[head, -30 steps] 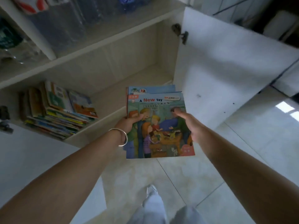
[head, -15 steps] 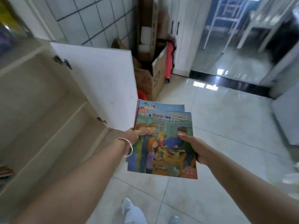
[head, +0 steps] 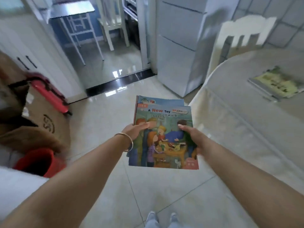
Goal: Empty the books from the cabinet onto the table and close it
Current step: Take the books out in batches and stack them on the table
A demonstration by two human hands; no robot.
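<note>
Carrying step: left hand (head: 134, 131) and right hand (head: 195, 139) grip the books (head: 164, 137) by their sides; next, set them on the table (head: 246, 116) at two o'clock.

A home's dining area: glossy tiled floor (head: 105, 122), a white fridge (head: 179, 46) ahead, a round cloth-covered desk (head: 246, 116) with a white chair (head: 243, 33), and another chair (head: 113, 20) through the doorway.

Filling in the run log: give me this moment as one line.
stage: carrying | left hand: grips books | right hand: grips books | table: right, one book on it | cabinet: out of view
</note>
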